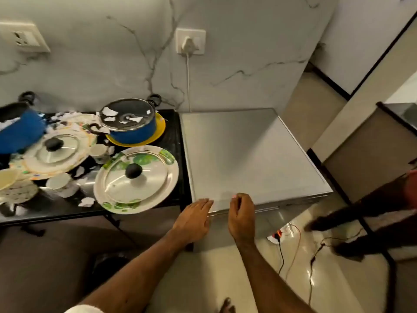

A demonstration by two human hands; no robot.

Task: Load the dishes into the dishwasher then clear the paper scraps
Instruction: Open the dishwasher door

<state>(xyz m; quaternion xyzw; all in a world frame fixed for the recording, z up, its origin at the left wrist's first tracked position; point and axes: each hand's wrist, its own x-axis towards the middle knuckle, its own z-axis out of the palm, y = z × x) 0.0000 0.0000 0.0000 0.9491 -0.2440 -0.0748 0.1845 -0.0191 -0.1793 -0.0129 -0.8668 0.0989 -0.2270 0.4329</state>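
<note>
A silver dishwasher (248, 152) stands closed beside a black table (173, 141). My left hand (194, 220) lies with straight fingers against the front top edge of the dishwasher. My right hand (241, 215) hovers just beside it at the same edge, fingers loosely curled, holding nothing. On the table a green-patterned plate (164, 184) carries a glass lid (135, 177). Behind it a blue pot (133, 132) with a glass lid sits on a yellow plate (159, 132). Torn paper scraps (86, 201) lie over the dishes and the table.
Further left are another lidded plate (56, 150), small white cups (58, 180), and a tipped blue pot (20, 132). A plug and cord (188, 71) run down the marble wall. Wires (293, 249) trail on the floor at right beside a dark chair (372, 213).
</note>
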